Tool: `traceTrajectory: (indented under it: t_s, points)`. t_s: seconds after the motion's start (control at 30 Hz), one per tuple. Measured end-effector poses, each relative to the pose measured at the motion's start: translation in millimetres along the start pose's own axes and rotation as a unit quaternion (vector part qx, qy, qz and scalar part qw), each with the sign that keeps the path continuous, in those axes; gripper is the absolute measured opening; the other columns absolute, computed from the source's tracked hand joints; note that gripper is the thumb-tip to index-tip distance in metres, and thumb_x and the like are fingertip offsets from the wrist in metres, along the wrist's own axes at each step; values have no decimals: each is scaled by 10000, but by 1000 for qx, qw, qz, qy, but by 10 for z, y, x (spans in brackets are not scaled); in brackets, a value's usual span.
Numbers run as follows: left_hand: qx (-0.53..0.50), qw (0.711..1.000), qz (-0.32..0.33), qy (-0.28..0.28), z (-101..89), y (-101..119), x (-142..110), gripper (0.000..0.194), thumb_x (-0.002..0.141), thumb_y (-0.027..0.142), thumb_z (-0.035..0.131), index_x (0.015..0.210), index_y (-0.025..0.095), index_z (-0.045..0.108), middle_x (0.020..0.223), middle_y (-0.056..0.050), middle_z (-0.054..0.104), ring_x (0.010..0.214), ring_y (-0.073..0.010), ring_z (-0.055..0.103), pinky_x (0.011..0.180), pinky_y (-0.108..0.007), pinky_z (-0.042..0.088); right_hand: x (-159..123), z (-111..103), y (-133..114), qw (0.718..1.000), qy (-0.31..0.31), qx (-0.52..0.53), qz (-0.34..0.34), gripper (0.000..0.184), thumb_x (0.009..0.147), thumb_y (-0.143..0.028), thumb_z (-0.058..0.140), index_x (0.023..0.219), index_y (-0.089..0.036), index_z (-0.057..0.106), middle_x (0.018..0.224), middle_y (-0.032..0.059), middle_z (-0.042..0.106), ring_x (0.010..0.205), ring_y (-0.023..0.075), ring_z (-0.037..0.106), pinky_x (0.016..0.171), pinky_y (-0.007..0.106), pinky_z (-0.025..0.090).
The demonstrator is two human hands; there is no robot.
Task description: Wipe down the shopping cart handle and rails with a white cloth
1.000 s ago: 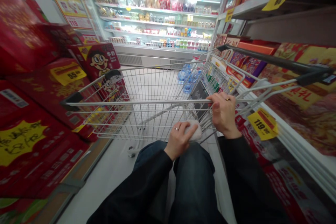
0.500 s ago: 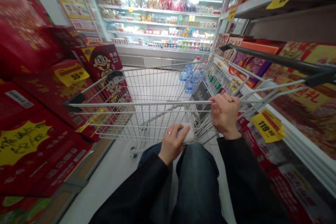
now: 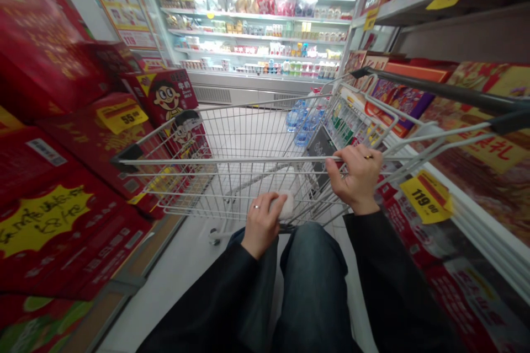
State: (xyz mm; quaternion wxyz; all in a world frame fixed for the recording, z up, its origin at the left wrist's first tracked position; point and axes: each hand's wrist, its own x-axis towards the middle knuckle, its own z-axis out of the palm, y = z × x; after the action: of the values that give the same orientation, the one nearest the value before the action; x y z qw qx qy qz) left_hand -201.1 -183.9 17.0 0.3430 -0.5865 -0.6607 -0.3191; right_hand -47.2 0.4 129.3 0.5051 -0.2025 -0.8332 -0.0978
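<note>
A metal shopping cart (image 3: 232, 161) stands side-on before my knees, its long top rail running across the view. My right hand (image 3: 356, 177) is closed over that rail near the handle end, with a ring on one finger. Lower down, my left hand (image 3: 261, 223) holds a small white pad (image 3: 287, 206) against the lower wires of the cart's near side. The fingers partly cover the pad, and I cannot tell whether it is cloth or sponge. The dark cart handle (image 3: 439, 88) lies to the right, apart from both hands.
Stacked red cartons (image 3: 83, 160) crowd the left side. Shelving with boxed goods and a yellow price tag (image 3: 426, 197) lines the right. Large water bottles (image 3: 304, 118) stand on the floor beyond the cart, before a lit refrigerated display (image 3: 256, 33).
My left hand and the white pad have moved left along the cart's lower wires. My right hand keeps its hold on the rail, its thumb slightly shifted. The whole view has shifted a little.
</note>
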Motion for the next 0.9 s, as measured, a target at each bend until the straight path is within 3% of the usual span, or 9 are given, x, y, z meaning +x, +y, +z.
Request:
traceTrajectory:
  t_s: [0.27, 0.5, 0.77, 0.9]
  points:
    - [-7, 1000, -11, 18, -168, -16, 352, 768, 654, -16, 557, 1384, 221, 531, 1261, -109, 595, 1198, -239, 550, 1039, -397, 501, -7, 49, -3, 1000, 20, -15, 5, 257, 919, -425, 513, 756, -234, 569, 687, -7, 618, 760, 198, 503, 831, 376, 282]
    - [-3, 1000, -1, -15, -15, -109, -132, 713, 620, -57, 495, 1275, 198, 613, 1134, -97, 655, 1056, -225, 609, 899, -356, 539, -6, 90, 5, 999, 44, -30, -2, 251, 906, -417, 501, 737, -241, 561, 674, -10, 623, 738, 199, 513, 841, 380, 297]
    - [-5, 999, -36, 31, -209, -253, 117, 782, 682, -26, 542, 1418, 235, 507, 1307, -121, 587, 1239, -256, 550, 1075, -420, 480, -13, 135, 24, 998, 43, -41, 14, 246, 836, -440, 581, 696, -243, 537, 660, -15, 623, 737, 209, 535, 838, 392, 298]
    - [1, 1000, -9, 2, -154, -341, -138, 748, 663, -34, 523, 1364, 226, 558, 1253, -112, 626, 1177, -247, 588, 1005, -399, 509, -16, 129, 29, 998, 44, -35, 20, 257, 836, -448, 586, 690, -243, 532, 659, -11, 619, 750, 214, 541, 837, 393, 296]
